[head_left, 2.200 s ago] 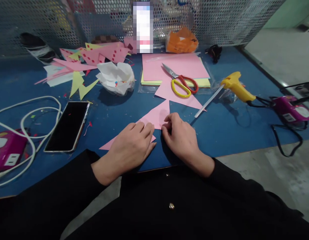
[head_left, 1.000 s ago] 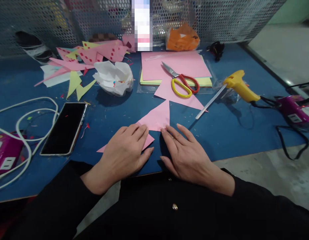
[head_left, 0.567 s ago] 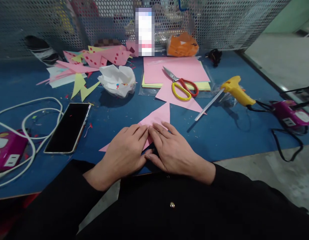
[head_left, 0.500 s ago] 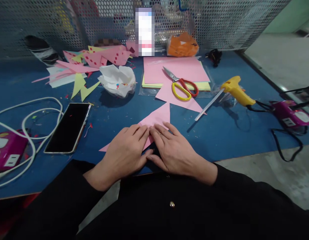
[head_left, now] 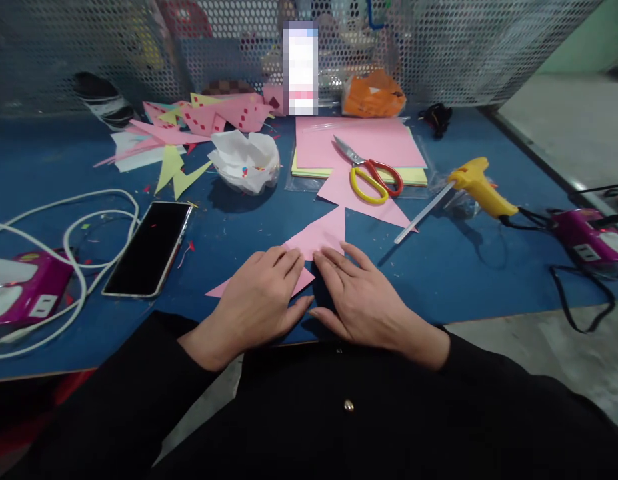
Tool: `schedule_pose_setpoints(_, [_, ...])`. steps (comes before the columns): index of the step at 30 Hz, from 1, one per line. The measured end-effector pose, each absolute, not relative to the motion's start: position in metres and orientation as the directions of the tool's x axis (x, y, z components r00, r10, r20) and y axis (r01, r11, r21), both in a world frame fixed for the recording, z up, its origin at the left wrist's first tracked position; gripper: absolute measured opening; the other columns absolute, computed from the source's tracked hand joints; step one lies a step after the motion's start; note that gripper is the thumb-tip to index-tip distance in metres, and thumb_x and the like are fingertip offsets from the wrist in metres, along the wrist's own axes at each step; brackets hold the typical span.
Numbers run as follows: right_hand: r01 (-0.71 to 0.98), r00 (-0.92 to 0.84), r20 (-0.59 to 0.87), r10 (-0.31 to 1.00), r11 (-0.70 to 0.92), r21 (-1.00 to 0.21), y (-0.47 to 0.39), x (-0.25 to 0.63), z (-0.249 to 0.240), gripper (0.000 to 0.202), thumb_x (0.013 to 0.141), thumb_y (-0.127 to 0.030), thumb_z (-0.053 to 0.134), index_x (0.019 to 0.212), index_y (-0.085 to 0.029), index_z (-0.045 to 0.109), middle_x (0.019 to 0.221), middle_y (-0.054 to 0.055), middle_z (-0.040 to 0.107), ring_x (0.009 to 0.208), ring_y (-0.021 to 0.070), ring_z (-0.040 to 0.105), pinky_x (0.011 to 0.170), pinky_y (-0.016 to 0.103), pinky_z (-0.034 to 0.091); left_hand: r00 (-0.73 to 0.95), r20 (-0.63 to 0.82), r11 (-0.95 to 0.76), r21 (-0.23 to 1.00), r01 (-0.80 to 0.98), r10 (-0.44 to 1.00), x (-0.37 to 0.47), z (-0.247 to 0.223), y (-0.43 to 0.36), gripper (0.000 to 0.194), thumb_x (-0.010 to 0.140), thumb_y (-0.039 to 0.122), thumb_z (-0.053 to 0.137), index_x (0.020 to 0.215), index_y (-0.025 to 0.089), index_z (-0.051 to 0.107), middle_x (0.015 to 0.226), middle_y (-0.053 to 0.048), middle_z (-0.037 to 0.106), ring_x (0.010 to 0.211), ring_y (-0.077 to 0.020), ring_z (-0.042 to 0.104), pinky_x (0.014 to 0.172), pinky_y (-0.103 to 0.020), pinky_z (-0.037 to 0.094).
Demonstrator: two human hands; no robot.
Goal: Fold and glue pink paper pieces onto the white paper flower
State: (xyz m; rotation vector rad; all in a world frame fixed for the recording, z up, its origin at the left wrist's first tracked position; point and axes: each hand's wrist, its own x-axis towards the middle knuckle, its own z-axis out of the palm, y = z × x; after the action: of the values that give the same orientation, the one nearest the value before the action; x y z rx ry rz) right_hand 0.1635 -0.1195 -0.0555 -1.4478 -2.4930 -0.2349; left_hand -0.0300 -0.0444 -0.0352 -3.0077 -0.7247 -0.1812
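Observation:
A folded sheet of pink paper (head_left: 323,230) lies on the blue table, one corner pointing away from me and another out to the left. My left hand (head_left: 261,293) rests on it palm down, fingers stretched out and pressing its left part. Flat on its right edge is my right hand (head_left: 361,290), fingers extended, thumb apart. Both hands hide much of the paper. Beyond them, scissors (head_left: 371,175) with red and yellow handles lie over a pink paper offcut (head_left: 359,197) and a stack of coloured paper (head_left: 359,143).
A yellow glue gun (head_left: 481,187) with a glue stick stands at right, near a purple power strip (head_left: 591,237). To the left are a phone (head_left: 149,250), a white cable (head_left: 73,267), a crumpled white paper bowl (head_left: 246,163) and pink paper cutouts (head_left: 229,113).
My hands have drawn slightly apart along the fold, the right one shifting right. More of the pink paper shows between them. The whole view has shifted a little.

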Motion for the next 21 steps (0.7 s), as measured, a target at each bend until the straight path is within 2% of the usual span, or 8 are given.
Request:
schedule_pose_setpoints(4, [0.873, -0.478, 0.241, 0.845, 0.487, 0.023, -0.126, 0.171, -0.052, 0.074, 0.101, -0.054, 0.034, 0.136, 0.01, 0.05, 0.135, 0.028, 0.06, 0.131, 0.0372, 0.053, 0.116, 0.053, 0.032, 0.888, 0.104, -0.893, 0.006, 0.45, 0.448, -0.03, -0.034, -0.044, 0.052, 0.095, 0.041, 0.05, 0.126, 0.001, 0.061, 0.126, -0.021, 0.064, 0.111, -0.0353, 0.057, 0.086, -0.048, 0.052])
schedule_pose_setpoints(11, [0.856, -0.487, 0.285, 0.825, 0.516, -0.031, -0.112, 0.151, -0.056, 0.081, 0.098, -0.06, 0.036, 0.137, 0.01, 0.049, 0.138, 0.028, 0.058, 0.133, 0.0376, 0.051, 0.118, 0.051, 0.031, 0.884, 0.133, -0.893, 0.015, 0.45, 0.448, -0.031, -0.037, -0.044, 0.048, 0.09, 0.032, 0.057, 0.126, 0.001, 0.06, 0.122, -0.02, 0.065, 0.106, -0.0345, 0.057, 0.085, -0.048, 0.052])
schedule_pose_setpoints(16, [0.868, -0.484, 0.244, 0.84, 0.496, 0.015, -0.127, 0.172, -0.053, 0.072, 0.102, -0.053, 0.031, 0.136, 0.008, 0.05, 0.136, 0.026, 0.06, 0.131, 0.0358, 0.053, 0.115, 0.053, 0.033, 0.882, 0.118, -0.889, 0.028, 0.456, 0.456, -0.031, -0.035, -0.044, 0.051, 0.094, 0.041, 0.053, 0.126, 0.002, 0.06, 0.125, -0.022, 0.063, 0.111, -0.0352, 0.057, 0.086, -0.047, 0.052])
schedule_pose_setpoints(21, [0.875, -0.475, 0.251, 0.843, 0.484, 0.03, -0.122, 0.163, -0.053, 0.077, 0.1, -0.057, 0.034, 0.135, 0.009, 0.05, 0.136, 0.028, 0.06, 0.134, 0.0372, 0.05, 0.116, 0.053, 0.033, 0.882, 0.115, -0.889, 0.012, 0.458, 0.457, -0.03, -0.036, -0.044, 0.05, 0.092, 0.039, 0.056, 0.125, 0.001, 0.06, 0.121, -0.023, 0.064, 0.107, -0.0355, 0.057, 0.083, -0.047, 0.052])
